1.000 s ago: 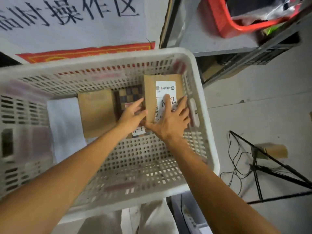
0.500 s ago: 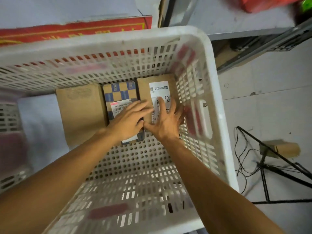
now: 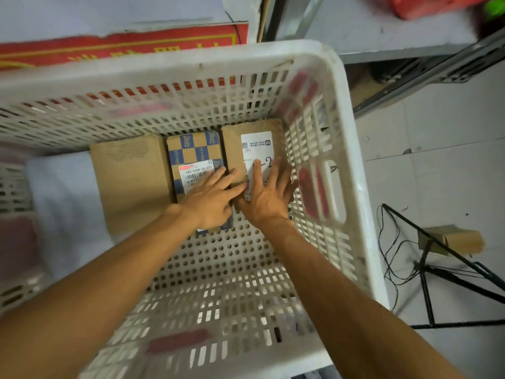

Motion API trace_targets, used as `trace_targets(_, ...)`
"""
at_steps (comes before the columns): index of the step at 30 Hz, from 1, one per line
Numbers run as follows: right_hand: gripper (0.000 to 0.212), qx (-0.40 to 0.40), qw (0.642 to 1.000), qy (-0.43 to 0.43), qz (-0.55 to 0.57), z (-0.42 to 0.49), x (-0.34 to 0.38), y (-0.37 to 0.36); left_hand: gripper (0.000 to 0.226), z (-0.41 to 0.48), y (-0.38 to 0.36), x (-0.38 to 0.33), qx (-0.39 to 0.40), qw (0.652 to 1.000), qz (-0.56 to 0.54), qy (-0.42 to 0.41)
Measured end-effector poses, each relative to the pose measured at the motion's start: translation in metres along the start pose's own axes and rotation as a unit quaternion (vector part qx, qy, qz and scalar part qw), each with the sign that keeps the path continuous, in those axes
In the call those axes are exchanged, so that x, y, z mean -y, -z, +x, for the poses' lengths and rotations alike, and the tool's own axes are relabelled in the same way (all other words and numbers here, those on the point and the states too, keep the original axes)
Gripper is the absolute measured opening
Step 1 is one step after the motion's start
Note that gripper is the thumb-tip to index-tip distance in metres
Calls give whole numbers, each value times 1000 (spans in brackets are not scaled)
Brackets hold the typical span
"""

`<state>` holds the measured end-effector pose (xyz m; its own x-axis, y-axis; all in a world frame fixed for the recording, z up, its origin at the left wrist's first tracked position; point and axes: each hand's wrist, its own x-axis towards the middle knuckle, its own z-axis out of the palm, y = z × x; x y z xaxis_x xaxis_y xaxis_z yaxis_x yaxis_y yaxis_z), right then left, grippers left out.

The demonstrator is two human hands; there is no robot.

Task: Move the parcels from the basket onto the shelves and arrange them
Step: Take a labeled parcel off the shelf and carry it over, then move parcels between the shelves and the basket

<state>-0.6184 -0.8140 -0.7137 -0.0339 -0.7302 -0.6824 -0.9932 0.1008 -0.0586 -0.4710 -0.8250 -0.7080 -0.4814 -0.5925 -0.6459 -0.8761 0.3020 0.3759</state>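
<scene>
In the white perforated plastic basket [image 3: 164, 71], by its far wall, the left hand [image 3: 210, 198] lies flat on the blue-checkered cardboard parcel [image 3: 194, 149] and the right hand [image 3: 266, 199] on the white-labelled brown cardboard parcel [image 3: 232, 149], neither grip closed.

The checkered parcel [image 3: 194, 149] reads "642 H468-00 033"; the labelled brown parcel [image 3: 232, 149] shows "-2".
</scene>
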Motion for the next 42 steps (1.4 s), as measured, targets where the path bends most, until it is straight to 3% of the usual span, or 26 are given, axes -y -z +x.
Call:
trace_targets(6, 77, 7, 993, 36, 108, -54, -2, 33, 64, -58, 31, -5, 13, 999, -35, 30)
trace_targets(11, 62, -4, 979, 84, 183, -126, 17, 78, 61, -137, 82, 13, -31, 996, -68, 41)
trace_targets(16, 73, -15, 968, 149, 199, -182, 70, 122, 57, -227, 126, 36, -70, 995, -56, 31)
trace_targets(22, 80, -15, 946, 285, 150, -212, 148, 174, 56, -344, 149, 51, -169, 975, -72, 129)
trace_targets(26, 73, -18, 907, 393, 148, -235, 203, 188, 57, -427, 138, 46, -242, 942, -83, 216)
trace_targets(32, 75, 3, 847, 525, 85, -316, 293, 199, 58, -560, 118, 32, -292, 887, -64, 351)
trace_targets(38, 71, 38, 754, 654, 38, -432, 383, 209, 59, -696, 93, 10, -384, 790, -64, 474)
trace_targets(42, 76, 19, 685, 728, 16, -522, 434, 203, 59, -788, 60, -18, -434, 726, -62, 530)
